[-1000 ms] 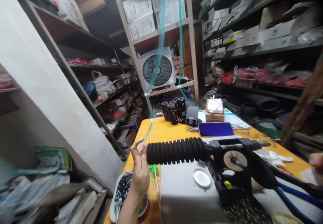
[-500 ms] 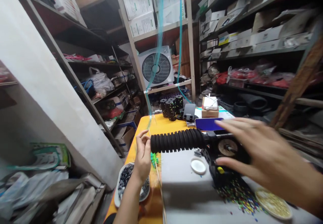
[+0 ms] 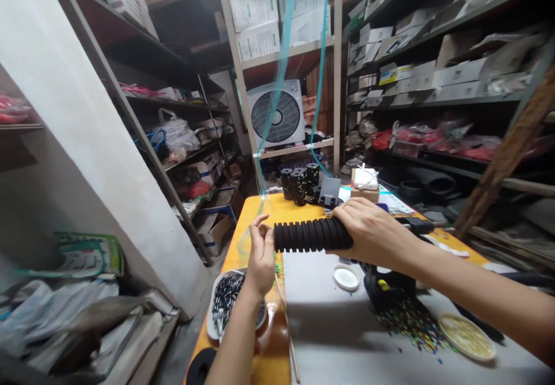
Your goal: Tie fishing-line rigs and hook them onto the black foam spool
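At the left of the yellow desk (image 3: 255, 208), a white dish (image 3: 210, 319) holds many little black and shiny bits (image 3: 228, 292); its raised edge likely stops them rolling off. The left hand (image 3: 261, 258) is up at the left end of a fat, bumpy black roll (image 3: 312, 236), its fingers bent and close together. They touch the end, maybe to make it steady, but I cannot tell if they pinch it. A thin stick (image 3: 291, 341) lies below, beside the big pale sheet (image 3: 329, 344). The black roll lies flat on its side, up above the desk, between the two hands. Being up high seems to give the fingers room to go around it. A small white lid (image 3: 346, 277) lies under it. The right hand (image 3: 368, 226) is wrapped around the right end of the roll, with fingers over the top, perhaps so it cannot slip. A black stand (image 3: 388, 287) with a yellow knob (image 3: 383, 285) is below that hand. Next come bright bits (image 3: 411, 324) in a loose heap, then a round dish (image 3: 477, 358) of gold bits (image 3: 465, 335), which looks set apart so the colors do not mix.
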A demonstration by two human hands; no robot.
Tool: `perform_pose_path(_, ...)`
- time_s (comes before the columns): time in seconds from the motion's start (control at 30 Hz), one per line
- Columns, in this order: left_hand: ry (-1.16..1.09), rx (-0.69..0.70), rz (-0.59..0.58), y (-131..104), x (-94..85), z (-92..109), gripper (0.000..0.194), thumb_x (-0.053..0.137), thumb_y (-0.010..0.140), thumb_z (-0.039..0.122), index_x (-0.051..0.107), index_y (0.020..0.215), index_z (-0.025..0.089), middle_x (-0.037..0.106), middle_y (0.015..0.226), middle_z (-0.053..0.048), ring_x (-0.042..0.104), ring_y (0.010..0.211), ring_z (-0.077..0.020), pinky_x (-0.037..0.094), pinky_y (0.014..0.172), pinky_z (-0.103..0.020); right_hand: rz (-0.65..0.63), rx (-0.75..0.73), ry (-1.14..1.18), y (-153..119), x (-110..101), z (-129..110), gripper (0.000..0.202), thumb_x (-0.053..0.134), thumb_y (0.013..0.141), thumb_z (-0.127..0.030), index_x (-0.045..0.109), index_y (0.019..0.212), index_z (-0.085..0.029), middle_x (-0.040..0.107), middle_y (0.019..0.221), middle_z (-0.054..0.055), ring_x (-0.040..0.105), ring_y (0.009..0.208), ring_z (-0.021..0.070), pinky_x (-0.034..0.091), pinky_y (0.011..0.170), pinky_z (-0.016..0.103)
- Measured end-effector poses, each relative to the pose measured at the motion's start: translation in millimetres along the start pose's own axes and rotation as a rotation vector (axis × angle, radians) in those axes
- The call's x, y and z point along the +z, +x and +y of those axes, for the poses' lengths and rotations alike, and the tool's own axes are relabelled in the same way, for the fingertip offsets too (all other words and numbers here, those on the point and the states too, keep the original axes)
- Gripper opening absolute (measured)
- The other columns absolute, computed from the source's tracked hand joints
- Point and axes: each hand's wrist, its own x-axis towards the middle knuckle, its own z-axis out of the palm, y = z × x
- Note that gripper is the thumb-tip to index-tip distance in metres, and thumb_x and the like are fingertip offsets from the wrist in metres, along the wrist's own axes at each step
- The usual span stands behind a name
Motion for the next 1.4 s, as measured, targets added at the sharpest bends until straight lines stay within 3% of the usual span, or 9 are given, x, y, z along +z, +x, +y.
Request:
perform_pose_path(0.17, 0.020, -0.001, -0.004, -0.3, -1.0, 1.3, 0.026, 0.036, 0.103, 0.033, 0.040, 0.127, 0.023, 0.047, 0.092, -0.001, 0.049, 0.083, -0.0180, 0.042, 0.088, -0.033, -0.001, -0.012, -0.027, -1.7, -0.2, -2.3, 0.040, 0.084, 0.070, -0.043, 0.060, 0.087, -0.016, 0.065, 0.079, 0.009, 0.064, 0.080, 0.0301, 0.051, 0.079, 0.042)
perform_pose_path(0.37, 0.048, -0.022, 0.012, 2.5, -0.5, 0.7, 0.025, 0.035, 0.103, 0.034, 0.041, 0.125, 0.023, 0.040, 0.080, 0.003, 0.047, 0.075, -0.0181, 0.043, 0.085, -0.034, 0.056, 0.053, -0.108, -13.9, 6.8, -25.7, 0.081, 0.084, 0.073, -0.032, 0.045, 0.137, -0.003, 0.061, 0.123, 0.025, 0.060, 0.106, 0.0386, 0.050, 0.090, 0.048)
perform_pose_path(0.53, 0.072, -0.030, 0.019, 4.6, 0.7, 2.6, 0.024, 0.033, 0.103, 0.032, 0.041, 0.123, 0.022, 0.038, 0.078, 0.003, 0.046, 0.071, -0.0175, 0.045, 0.082, -0.034, 0.064, 0.098, -0.134, -9.5, 15.4, -30.4, 0.060, 0.067, 0.085, -0.023, 0.047, 0.136, 0.003, 0.065, 0.100, 0.023, 0.060, 0.087, 0.0372, 0.052, 0.076, 0.049)
perform_pose_path(0.77, 0.177, -0.030, 0.042, 5.9, 1.4, 2.7, 0.023, 0.032, 0.103, 0.032, 0.043, 0.120, 0.022, 0.051, 0.091, -0.002, 0.054, 0.083, -0.0183, 0.044, 0.083, -0.034, -0.038, 0.142, -0.016, -0.1, 13.4, -29.3, 0.032, 0.064, 0.082, -0.020, 0.064, 0.111, -0.005, 0.064, 0.093, 0.020, 0.060, 0.088, 0.0376, 0.051, 0.078, 0.050)
perform_pose_path(0.9, 0.277, 0.060, 0.032, 13.4, -7.1, 18.6, 0.033, 0.035, 0.102, 0.043, 0.044, 0.123, 0.020, 0.056, 0.106, -0.008, 0.056, 0.099, -0.0230, 0.043, 0.092, -0.039, -0.096, 0.147, 0.107, -5.5, 3.8, -18.2, 0.072, 0.073, 0.079, -0.024, 0.044, 0.142, -0.006, 0.064, 0.113, 0.020, 0.060, 0.104, 0.0371, 0.052, 0.088, 0.050)
perform_pose_path(1.0, 0.373, 0.221, -0.126, 25.3, -2.3, 49.2, 0.046, 0.059, 0.091, 0.049, 0.052, 0.125, 0.021, 0.059, 0.125, -0.012, 0.052, 0.122, -0.0278, 0.036, 0.107, -0.042, -0.173, 0.089, 0.222, -10.0, -9.4, 12.6, 0.108, 0.084, 0.069, -0.049, 0.029, 0.155, -0.015, 0.056, 0.139, 0.018, 0.057, 0.122, 0.0361, 0.052, 0.096, 0.047)
perform_pose_path(1.17, 0.935, 0.510, -0.666, 43.6, 43.7, 87.8, 0.077, 0.082, 0.070, 0.055, 0.055, 0.130, 0.014, 0.067, 0.126, -0.020, 0.055, 0.124, -0.0390, 0.040, 0.106, -0.049, -0.342, 0.023, 0.298, -4.4, -23.4, 43.9, 0.075, 0.089, 0.060, -0.050, 0.064, 0.123, -0.018, 0.073, 0.110, 0.010, 0.068, 0.098, 0.0313, 0.054, 0.082, 0.041)
perform_pose_path(1.27, 1.001, 0.488, -0.737, 47.7, 64.4, 86.1, 0.061, 0.082, 0.071, 0.051, 0.062, 0.116, 0.016, 0.074, 0.109, -0.018, 0.068, 0.101, -0.0381, 0.051, 0.087, -0.044, -0.333, 0.055, 0.290, -2.3, -21.0, 33.2, 0.046, 0.086, 0.067, -0.047, 0.068, 0.098, -0.018, 0.072, 0.088, 0.006, 0.067, 0.083, 0.0276, 0.050, 0.073, 0.038)
perform_pose_path(1.4, 1.060, 0.473, -0.760, 46.3, 66.9, 77.8, 0.055, 0.074, 0.080, 0.052, 0.058, 0.117, 0.014, 0.074, 0.104, -0.019, 0.072, 0.092, -0.0384, 0.053, 0.070, -0.040, -0.282, 0.067, 0.284, -5.8, -16.4, 22.3, 0.039, 0.083, 0.072, -0.044, 0.066, 0.094, -0.016, 0.071, 0.087, 0.008, 0.065, 0.085, 0.0279, 0.047, 0.077, 0.038)
